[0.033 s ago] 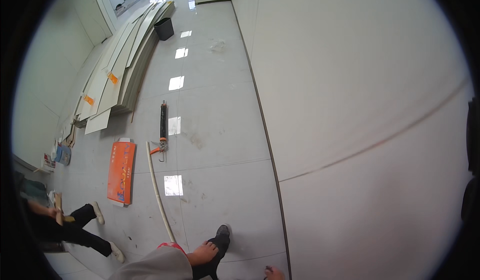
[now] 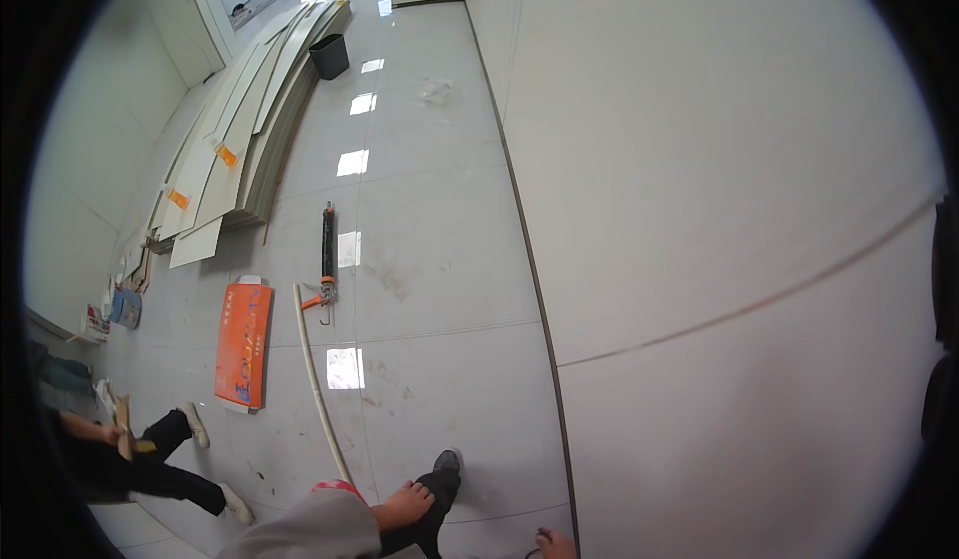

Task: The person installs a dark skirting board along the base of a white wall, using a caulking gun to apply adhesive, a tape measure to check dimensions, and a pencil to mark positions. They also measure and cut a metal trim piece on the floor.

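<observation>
My left hand (image 2: 408, 505) lies on the dark trouser leg of my bent leg, fingers stretched over it and nothing held. A grey sleeve with a red cuff covers part of that arm. Low in the picture, close to the foot of the wall, my right hand (image 2: 555, 545) is closed around a small dark thing, mostly cut off by the lower edge. Ahead on the floor lies a caulking gun (image 2: 328, 249) with a black barrel and orange handle. Beside it runs a long pale strip (image 2: 312, 369), its near end hidden behind my sleeve.
A large pale wall panel (image 2: 719, 209) rises on the right. Long boards (image 2: 235, 174) are stacked ahead on the left, with two orange-labelled bottles on top. An orange flat box (image 2: 243, 344), a black bin (image 2: 329, 57) and a co-worker (image 2: 150, 459) holding a tan piece are also around.
My right hand has shifted slightly right and up. The co-worker's hand and tan piece have moved a little. My left hand stays on the leg.
</observation>
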The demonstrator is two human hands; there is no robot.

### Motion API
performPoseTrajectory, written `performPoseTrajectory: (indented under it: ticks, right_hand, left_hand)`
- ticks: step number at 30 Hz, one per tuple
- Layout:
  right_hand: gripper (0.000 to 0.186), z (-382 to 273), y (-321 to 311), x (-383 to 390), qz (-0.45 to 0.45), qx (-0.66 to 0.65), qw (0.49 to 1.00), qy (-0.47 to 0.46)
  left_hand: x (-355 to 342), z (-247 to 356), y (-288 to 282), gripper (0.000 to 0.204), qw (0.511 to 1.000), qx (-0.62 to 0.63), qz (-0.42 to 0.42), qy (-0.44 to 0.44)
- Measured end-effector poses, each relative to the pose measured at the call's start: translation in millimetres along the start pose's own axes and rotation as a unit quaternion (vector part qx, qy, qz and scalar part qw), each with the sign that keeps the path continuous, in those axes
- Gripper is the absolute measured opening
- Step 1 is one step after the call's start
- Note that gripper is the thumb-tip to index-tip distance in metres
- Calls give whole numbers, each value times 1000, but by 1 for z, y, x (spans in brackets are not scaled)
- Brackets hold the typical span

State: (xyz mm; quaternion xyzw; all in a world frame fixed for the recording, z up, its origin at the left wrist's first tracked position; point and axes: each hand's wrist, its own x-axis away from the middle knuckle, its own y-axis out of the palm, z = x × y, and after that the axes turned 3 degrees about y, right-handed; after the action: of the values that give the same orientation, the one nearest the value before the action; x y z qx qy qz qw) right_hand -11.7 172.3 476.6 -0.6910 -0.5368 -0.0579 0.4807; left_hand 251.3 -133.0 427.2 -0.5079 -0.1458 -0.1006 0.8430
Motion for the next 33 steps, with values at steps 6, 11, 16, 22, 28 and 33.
performPoseTrajectory:
  ticks: [6,11,16,22,28,33]
  right_hand:
    - [33,-28,-89,-80,65,33,997,28]
    - [39,-52,-121,-193,28,33,985,165]
    - [27,-102,-140,-380,132,-2,978,163]
    - [46,-228,-177,-679,75,-38,982,170]
    - [47,-257,-115,-918,78,-104,979,157]
    - [35,-193,-69,-1082,106,-5,972,209]
  left_hand:
    - [10,-65,-103,21,993,34,-32,-105]
    - [-53,-158,-192,29,982,83,-32,-165]
    - [-165,-278,-315,38,970,130,39,-204]
    - [-332,-422,-353,36,958,180,146,-171]
    - [-480,-547,-317,36,943,273,88,-167]
    - [-550,-667,-327,35,939,305,-76,-137]
